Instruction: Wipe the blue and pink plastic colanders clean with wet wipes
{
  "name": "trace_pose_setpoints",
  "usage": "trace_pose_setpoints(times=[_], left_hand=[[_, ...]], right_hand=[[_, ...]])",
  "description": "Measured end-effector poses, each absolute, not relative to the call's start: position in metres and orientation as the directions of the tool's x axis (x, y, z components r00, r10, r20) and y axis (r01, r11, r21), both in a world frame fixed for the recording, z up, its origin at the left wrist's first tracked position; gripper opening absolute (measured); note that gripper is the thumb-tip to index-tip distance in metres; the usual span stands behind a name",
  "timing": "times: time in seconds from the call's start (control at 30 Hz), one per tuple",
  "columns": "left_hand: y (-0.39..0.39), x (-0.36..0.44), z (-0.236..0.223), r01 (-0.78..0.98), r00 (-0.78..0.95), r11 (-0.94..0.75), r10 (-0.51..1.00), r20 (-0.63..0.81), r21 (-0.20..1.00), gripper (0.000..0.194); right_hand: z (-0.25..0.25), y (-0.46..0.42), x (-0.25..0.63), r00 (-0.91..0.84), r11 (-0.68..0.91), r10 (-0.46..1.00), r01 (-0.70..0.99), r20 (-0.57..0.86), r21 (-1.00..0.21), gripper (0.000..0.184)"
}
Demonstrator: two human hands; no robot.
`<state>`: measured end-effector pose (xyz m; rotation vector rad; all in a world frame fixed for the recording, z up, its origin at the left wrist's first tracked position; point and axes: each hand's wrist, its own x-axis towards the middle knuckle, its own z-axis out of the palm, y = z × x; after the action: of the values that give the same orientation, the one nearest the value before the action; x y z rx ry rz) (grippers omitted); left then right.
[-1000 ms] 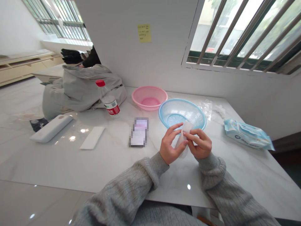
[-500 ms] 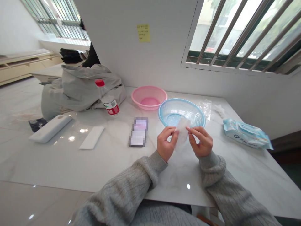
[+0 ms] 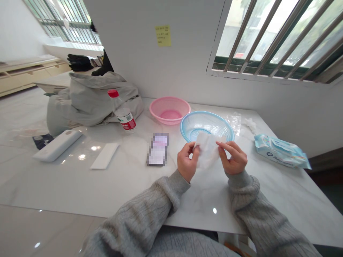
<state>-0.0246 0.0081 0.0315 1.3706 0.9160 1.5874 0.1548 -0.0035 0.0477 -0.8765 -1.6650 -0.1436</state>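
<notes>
A thin white wipe (image 3: 207,151) is stretched between my two hands, in front of the blue basket (image 3: 184,134). My left hand (image 3: 187,160) pinches its left side between thumb and fingers. At the wipe's right edge, my right hand (image 3: 233,157) grips it with thumb and index finger. The wipe looks translucent and covers the near part of the basket's rim. Behind and to the left, a pink basket (image 3: 170,110) stands close to the blue one.
Left of my hands lies a blurred-out phone (image 3: 158,150), and farther left a flat white piece (image 3: 105,156) and a white device (image 3: 57,144). A red-capped bottle (image 3: 125,117) stands before a grey garment (image 3: 93,96). At right are a wipes pack (image 3: 281,151) and clear plastic (image 3: 235,121).
The wipe has been spread from a narrow folded strip into a wider sheet. My hands have moved slightly apart, the right one shifting rightward.
</notes>
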Motion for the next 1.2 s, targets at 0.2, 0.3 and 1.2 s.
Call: trace_pose_setpoints(times=[0.2, 0.3, 1.2], left_hand=[[0.018, -0.027, 0.034, -0.197, -0.201, -0.278, 0.950, 0.239, 0.940, 0.025], [0.022, -0.029, 0.031, -0.163, -0.211, -0.267, 0.950, 0.231, 0.950, 0.025], [-0.030, -0.011, 0.014, -0.031, 0.740, -0.783, 0.400, 0.541, 0.622, 0.011]], right_hand=[[0.045, 0.009, 0.176, 0.081, 0.621, 0.533, 0.639, 0.842, -0.455, 0.025], [0.040, 0.013, 0.183, 0.120, 0.589, 0.566, 0.634, 0.816, -0.501, 0.015], [0.047, 0.013, 0.175, 0.033, 0.508, 0.462, 0.809, 0.886, -0.295, 0.022]])
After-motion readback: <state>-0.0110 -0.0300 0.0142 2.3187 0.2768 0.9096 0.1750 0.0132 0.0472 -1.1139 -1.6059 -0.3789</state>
